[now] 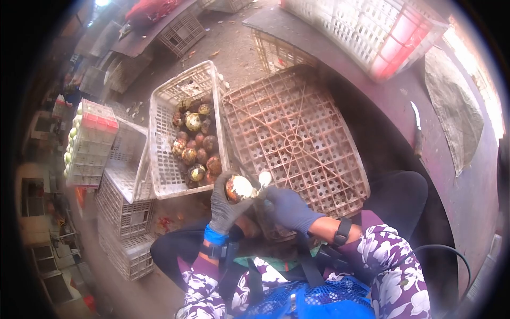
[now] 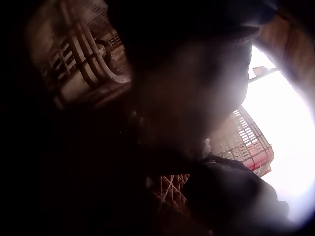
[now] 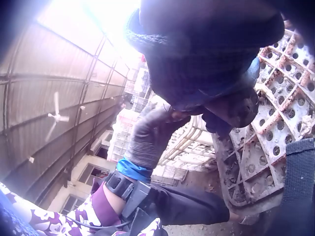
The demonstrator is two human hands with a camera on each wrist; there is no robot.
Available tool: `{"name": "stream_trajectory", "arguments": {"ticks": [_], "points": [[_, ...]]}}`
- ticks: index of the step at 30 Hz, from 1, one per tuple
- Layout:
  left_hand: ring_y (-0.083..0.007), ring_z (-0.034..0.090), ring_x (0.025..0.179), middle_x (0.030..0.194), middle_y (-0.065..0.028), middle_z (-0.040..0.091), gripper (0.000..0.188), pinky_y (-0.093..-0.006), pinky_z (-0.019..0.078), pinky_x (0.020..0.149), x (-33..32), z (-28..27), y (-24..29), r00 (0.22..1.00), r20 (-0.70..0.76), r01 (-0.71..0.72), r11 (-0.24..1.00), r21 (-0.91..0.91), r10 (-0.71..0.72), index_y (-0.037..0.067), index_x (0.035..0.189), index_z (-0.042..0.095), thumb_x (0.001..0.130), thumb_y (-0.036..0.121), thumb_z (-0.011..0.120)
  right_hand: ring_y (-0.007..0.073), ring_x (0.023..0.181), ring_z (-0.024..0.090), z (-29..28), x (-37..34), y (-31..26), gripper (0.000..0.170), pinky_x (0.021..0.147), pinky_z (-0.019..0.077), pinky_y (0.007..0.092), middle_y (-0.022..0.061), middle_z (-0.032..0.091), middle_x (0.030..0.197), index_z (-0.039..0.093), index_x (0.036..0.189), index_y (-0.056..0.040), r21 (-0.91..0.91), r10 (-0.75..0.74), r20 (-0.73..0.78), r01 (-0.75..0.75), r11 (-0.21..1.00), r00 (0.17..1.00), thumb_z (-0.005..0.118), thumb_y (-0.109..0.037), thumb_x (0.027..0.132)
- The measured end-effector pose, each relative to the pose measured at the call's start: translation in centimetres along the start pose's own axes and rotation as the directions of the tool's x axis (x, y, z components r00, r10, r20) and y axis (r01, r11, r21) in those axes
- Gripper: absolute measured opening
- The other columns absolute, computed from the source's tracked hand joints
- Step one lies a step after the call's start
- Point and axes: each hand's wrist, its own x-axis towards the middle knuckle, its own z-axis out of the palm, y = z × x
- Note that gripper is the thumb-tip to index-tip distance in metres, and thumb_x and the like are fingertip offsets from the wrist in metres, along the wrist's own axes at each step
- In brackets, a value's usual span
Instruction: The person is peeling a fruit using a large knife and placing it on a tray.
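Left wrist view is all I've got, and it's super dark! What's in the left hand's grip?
Observer: The head view shows the left hand's grip holding a round thing with a white face and some reddish-brown skin.
Operator: Ooh! Is there a knife lying around anywhere?
Observer: Yes, a knife with a dark handle lies on the tabletop at the right of the head view.
Operator: Anything cool up high?
Observer: A white fan shows on the left side of the right wrist view.
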Motion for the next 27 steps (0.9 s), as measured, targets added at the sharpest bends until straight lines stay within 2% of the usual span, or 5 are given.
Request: {"name": "stream_trajectory", "arguments": {"ticks": [6, 11, 18, 23, 27], "points": [[-0.0193, 0.055, 0.107, 0.116, -0.0096, 0.054, 0.076, -0.0327, 0.0473, 0.093, 0.6, -2.7, 2.9, 0.998, -0.039, -0.054, 0.948, -0.314, 0.044, 0.003, 0.131, 0.044, 0.064, 0.022, 0.076, 0.0365, 0.080, 0.063, -0.7, 0.1, -0.4, 0.034, 0.072, 0.0490, 0.0422, 0.0219, 0.064, 0.084, 0.057, 0.103, 0.0016, 0.269, 0.112, 0.009, -0.110, 0.957, 0.994, 0.062, -0.024, 0.081], [-0.0209, 0.054, 0.110, 0.120, -0.0110, 0.053, 0.086, -0.0343, 0.0456, 0.096, 1.1, -4.0, 3.5, 0.996, -0.083, -0.062, 0.902, -0.428, 0.029, 0.003, 0.139, 0.038, 0.066, 0.029, 0.074, 0.0041, 0.057, 0.047, -3.4, -1.4, -2.3, 0.024, 0.051, 0.0406, 0.0225, -0.0013, 0.054, 0.065, 0.059, 0.097, 0.0019, 0.619, 0.138, 0.109, -0.176, 0.766, 0.984, 0.064, -0.020, 0.087], [-0.0244, 0.053, 0.115, 0.125, -0.0124, 0.051, 0.085, -0.0367, 0.0469, 0.095, 2.3, -4.2, 3.7, 1.000, -0.031, -0.025, 0.719, -0.695, 0.005, 0.001, 0.142, 0.032, 0.071, 0.026, 0.071, 0.0033, 0.058, 0.044, -5.8, -4.0, -5.0, 0.027, 0.052, 0.0391, 0.0219, -0.0041, 0.050, 0.065, 0.060, 0.109, -0.0007, 0.683, 0.090, 0.159, -0.175, 0.709, 0.983, 0.064, -0.017, 0.088], [-0.0251, 0.053, 0.114, 0.126, -0.0143, 0.051, 0.081, -0.0373, 0.0458, 0.097, 2.4, -3.8, 5.1, 1.000, 0.015, 0.005, 0.632, -0.775, 0.010, 0.000, 0.141, 0.032, 0.073, 0.023, 0.070, 0.0032, 0.059, 0.045, -6.5, -4.8, -4.9, 0.033, 0.053, 0.0398, 0.0206, -0.0037, 0.051, 0.068, 0.057, 0.120, -0.0022, 0.394, -0.143, 0.010, 0.127, 0.910, 0.990, 0.061, -0.013, 0.089], [-0.0254, 0.053, 0.113, 0.125, -0.0157, 0.051, 0.080, -0.0377, 0.0458, 0.095, 2.7, -3.4, 4.9, 1.000, 0.002, -0.018, 0.752, -0.659, 0.026, -0.002, 0.140, 0.032, 0.074, 0.024, 0.069, 0.0038, 0.058, 0.047, -6.8, -4.8, -4.9, 0.031, 0.052, 0.0405, 0.0208, -0.0039, 0.051, 0.069, 0.057, 0.119, -0.0028, 0.559, 0.075, 0.248, -0.206, 0.803, 0.966, 0.059, -0.015, 0.091]]}}
